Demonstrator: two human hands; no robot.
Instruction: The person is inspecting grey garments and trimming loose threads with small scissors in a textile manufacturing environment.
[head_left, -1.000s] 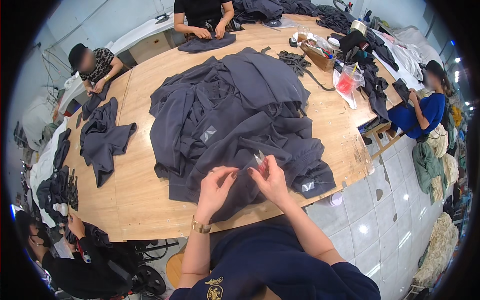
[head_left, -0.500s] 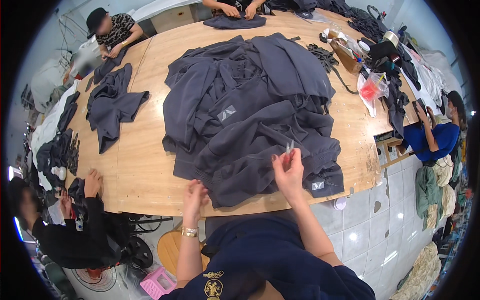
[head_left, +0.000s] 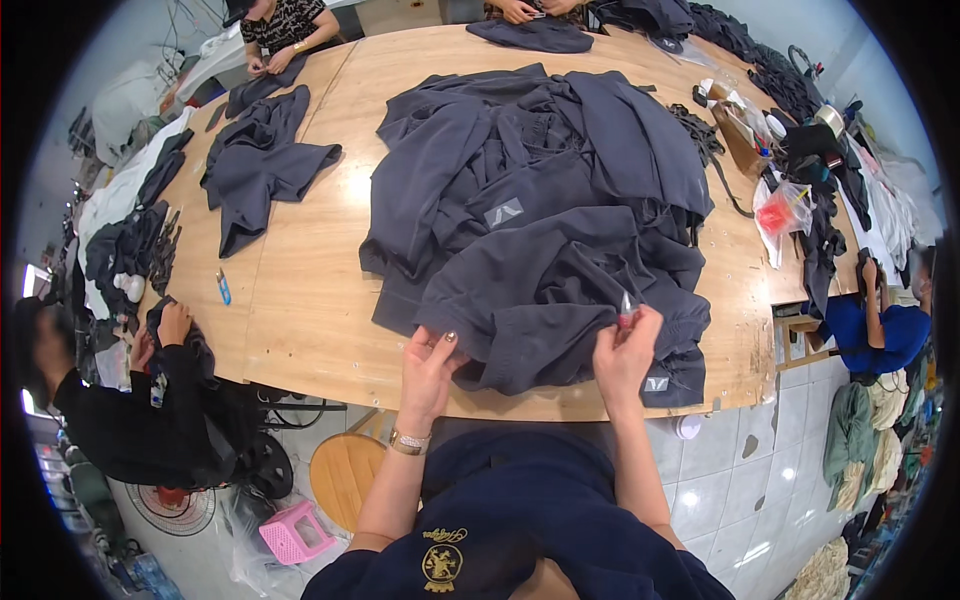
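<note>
A heap of dark grey garments (head_left: 540, 270) lies on the wooden table in front of me. A light label patch (head_left: 504, 211) shows in the heap's middle, and a second label patch (head_left: 655, 383) is at its near right corner. My left hand (head_left: 428, 375) pinches the near left edge of the top garment between thumb and fingers. In my right hand (head_left: 627, 360) is a small pair of thread snips (head_left: 627, 308) with a reddish handle, its metal tip pointing away from me. The right fingers also rest against the cloth; whether they grip it is hidden.
Blue-handled snips (head_left: 223, 287) and another dark garment (head_left: 262, 165) lie on the table (head_left: 310, 300) at left. A co-worker in black (head_left: 150, 410) sits there; others work at the far side and right. A drink bag (head_left: 783, 208) stands far right. A wooden stool (head_left: 345, 475) is below.
My left hand has reached the garment's edge and taken hold. My right hand has come down onto the cloth with the snips. The left co-worker's hand has drawn back; blue-handled snips now show there.
</note>
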